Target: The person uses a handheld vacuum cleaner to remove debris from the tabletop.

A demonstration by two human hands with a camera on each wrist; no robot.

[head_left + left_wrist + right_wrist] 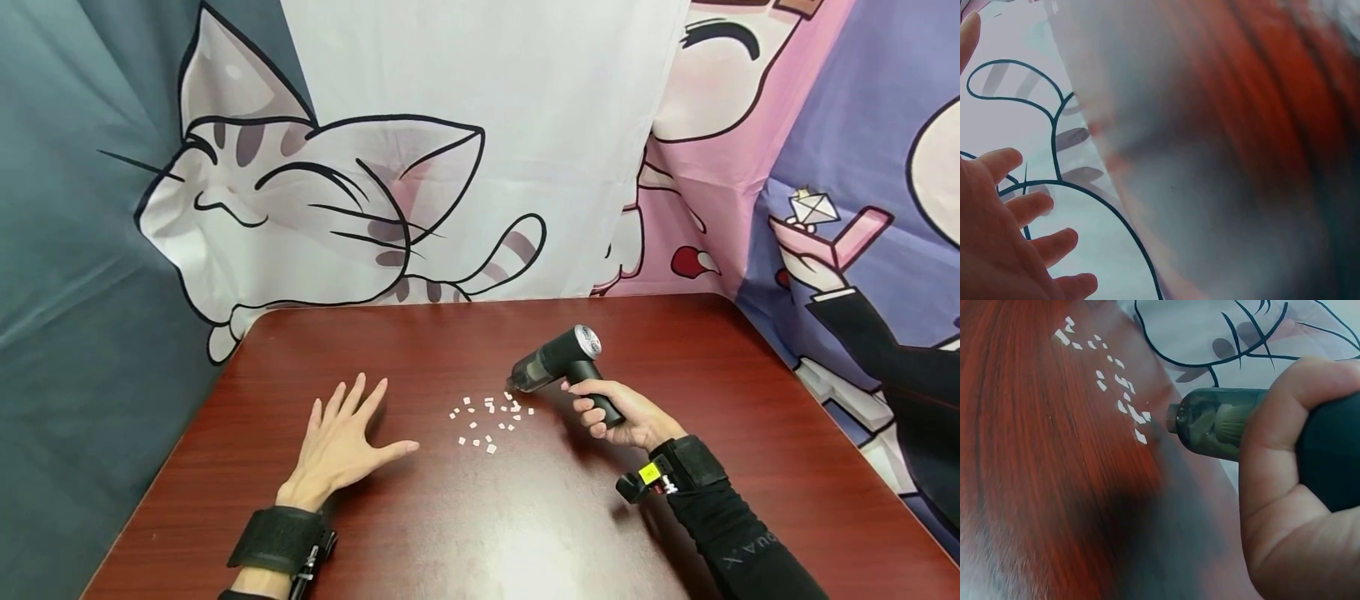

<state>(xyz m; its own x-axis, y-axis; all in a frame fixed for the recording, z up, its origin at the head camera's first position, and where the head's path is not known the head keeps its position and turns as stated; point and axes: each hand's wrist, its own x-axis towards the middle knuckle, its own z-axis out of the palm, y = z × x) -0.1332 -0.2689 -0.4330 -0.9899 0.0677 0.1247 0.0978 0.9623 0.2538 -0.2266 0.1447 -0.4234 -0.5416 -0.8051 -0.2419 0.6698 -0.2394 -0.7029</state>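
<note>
My right hand (628,414) grips the handle of a black handheld vacuum cleaner (553,360), fingers wrapped round it. Its clear dust cup (1210,419) shows a pale ribbed filter inside. The nozzle (1173,419) points down and left, close to the far right edge of a scatter of small white paper scraps (491,449). Left of the scraps, my left hand (333,446) is held palm down with fingers and thumb spread, holding nothing. The left wrist view shows its fingertips (1063,240) against the cat-print cloth.
The reddish-brown wooden table (420,533) carries a bright glare near its front. Behind it hangs a white cloth (487,67) with a cartoon cat; printed pink and blue cloth (847,158) hangs on the right, a grey-green cloth (82,400) on the left.
</note>
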